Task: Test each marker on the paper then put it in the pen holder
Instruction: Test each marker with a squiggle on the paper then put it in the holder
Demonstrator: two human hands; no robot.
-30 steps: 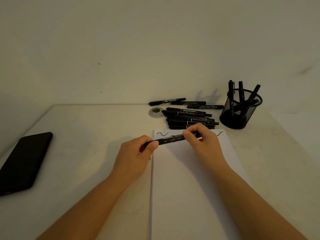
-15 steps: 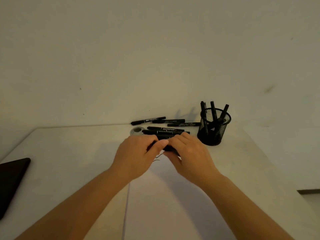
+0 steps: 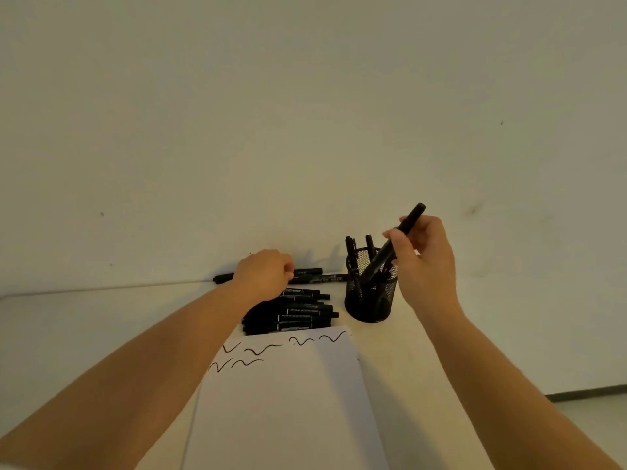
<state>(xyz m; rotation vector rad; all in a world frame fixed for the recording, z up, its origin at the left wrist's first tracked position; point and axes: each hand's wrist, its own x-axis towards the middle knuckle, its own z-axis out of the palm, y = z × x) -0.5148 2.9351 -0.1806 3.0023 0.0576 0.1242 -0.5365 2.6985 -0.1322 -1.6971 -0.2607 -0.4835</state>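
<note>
The right hand (image 3: 425, 266) has lifted its black marker (image 3: 395, 245) from the white paper (image 3: 288, 395) into the black mesh pen holder (image 3: 370, 300) (test done); the left hand (image 3: 263, 271), now off it, curls over the black marker pile (image 3: 291, 315), grip unclear.

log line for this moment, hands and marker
right hand: lowering marker into pen holder | left hand: curled over marker pile | paper: six squiggles

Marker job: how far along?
Done: six squiggles sit on the paper, and at least two markers stand in the pen holder. In hand: the right hand holds a marker, lower end inside the holder's rim. Left: a pile of markers plus a few behind it. The left hand hovers there, fingers curled.
</note>
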